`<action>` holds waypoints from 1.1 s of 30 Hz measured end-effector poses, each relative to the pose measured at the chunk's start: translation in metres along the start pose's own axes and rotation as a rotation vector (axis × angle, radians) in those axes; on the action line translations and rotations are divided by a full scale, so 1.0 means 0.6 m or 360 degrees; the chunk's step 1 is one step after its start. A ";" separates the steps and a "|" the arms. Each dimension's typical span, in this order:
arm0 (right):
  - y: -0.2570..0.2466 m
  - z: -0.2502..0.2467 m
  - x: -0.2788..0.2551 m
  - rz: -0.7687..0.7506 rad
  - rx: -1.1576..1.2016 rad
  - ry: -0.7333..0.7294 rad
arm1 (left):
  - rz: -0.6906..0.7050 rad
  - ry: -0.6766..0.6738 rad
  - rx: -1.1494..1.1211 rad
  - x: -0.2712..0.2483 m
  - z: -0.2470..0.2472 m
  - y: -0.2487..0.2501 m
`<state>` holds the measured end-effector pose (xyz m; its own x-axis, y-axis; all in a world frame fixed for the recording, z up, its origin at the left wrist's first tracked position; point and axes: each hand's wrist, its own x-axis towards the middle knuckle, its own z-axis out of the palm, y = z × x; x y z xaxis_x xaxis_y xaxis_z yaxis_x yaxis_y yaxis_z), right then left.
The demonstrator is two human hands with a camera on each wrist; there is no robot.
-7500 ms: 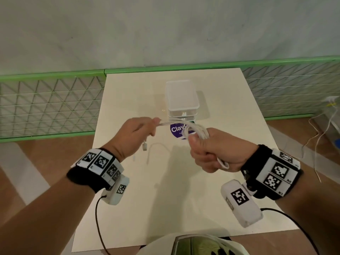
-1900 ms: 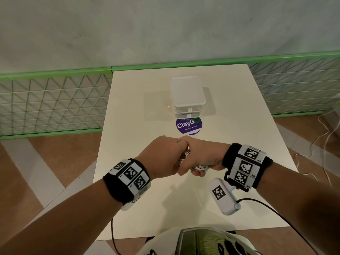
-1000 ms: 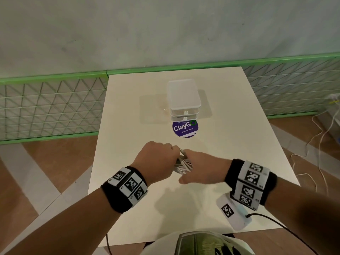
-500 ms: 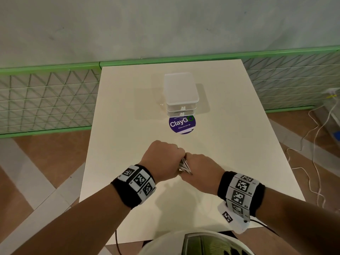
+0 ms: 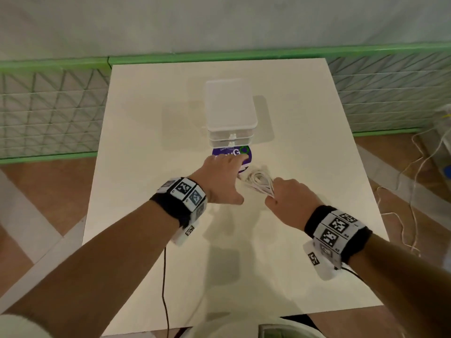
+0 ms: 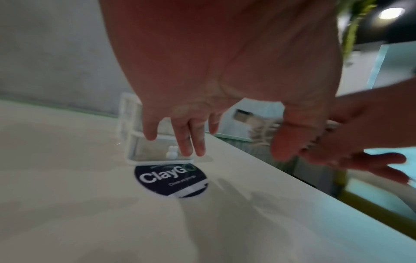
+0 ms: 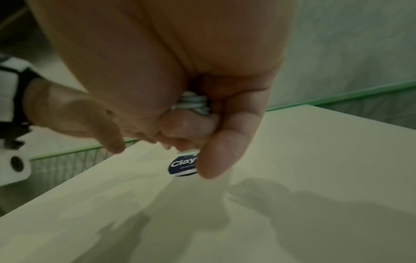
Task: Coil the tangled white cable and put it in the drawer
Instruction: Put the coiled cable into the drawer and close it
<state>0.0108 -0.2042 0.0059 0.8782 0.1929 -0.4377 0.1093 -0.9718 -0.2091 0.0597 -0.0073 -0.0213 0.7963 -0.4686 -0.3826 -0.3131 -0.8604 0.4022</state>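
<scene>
The white cable (image 5: 258, 182) is wound into a small coil that my right hand (image 5: 280, 194) grips at its near end, just above the table. In the right wrist view the strands (image 7: 194, 103) show between the curled fingers. My left hand (image 5: 229, 172) holds nothing. Its straight fingers (image 6: 187, 148) reach over the sticker toward the knob (image 6: 172, 154) of the lower drawer. The small white two-drawer unit (image 5: 230, 111) stands at the table's middle back, and both of its drawers look pushed in.
A round purple ClayGo sticker (image 5: 223, 152) lies on the white table (image 5: 151, 147) right in front of the drawers. A green mesh fence (image 5: 48, 113) runs behind the table. Loose white wires (image 5: 412, 191) trail on the floor at the right.
My left hand has let go of the coil and reached forward toward the drawer unit. The right hand keeps the coil alone and has lifted it slightly forward.
</scene>
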 end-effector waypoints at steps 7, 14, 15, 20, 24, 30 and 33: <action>0.065 -0.010 0.030 0.0182 0.0198 -0.0042 | -0.0778 0.0472 -0.0050 0.109 0.024 -0.064; 0.071 -0.028 0.059 0.0107 0.0043 0.0017 | -0.0970 0.0681 -0.0542 0.176 0.061 -0.067; 0.070 -0.032 0.063 0.0101 -0.0008 0.0021 | -0.0962 0.0706 -0.0566 0.180 0.066 -0.068; 0.050 -0.051 0.094 0.0064 -0.0176 0.0051 | -0.0915 0.0794 -0.0405 0.173 0.078 -0.064; 0.016 -0.054 0.127 0.0013 -0.0250 0.0102 | -0.0808 0.0641 -0.0060 0.145 0.088 -0.044; -0.036 -0.034 0.170 -0.0020 -0.0292 0.0101 | -0.0746 0.0662 -0.0045 0.076 0.155 -0.008; -0.061 -0.017 0.184 0.0001 -0.0317 0.0112 | -0.0744 0.0656 -0.0065 0.057 0.165 0.006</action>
<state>0.1087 -0.1487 -0.0261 0.9079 0.1889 -0.3742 0.1924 -0.9809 -0.0284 0.0349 -0.0462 -0.1153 0.9812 0.0787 -0.1764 0.1304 -0.9436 0.3044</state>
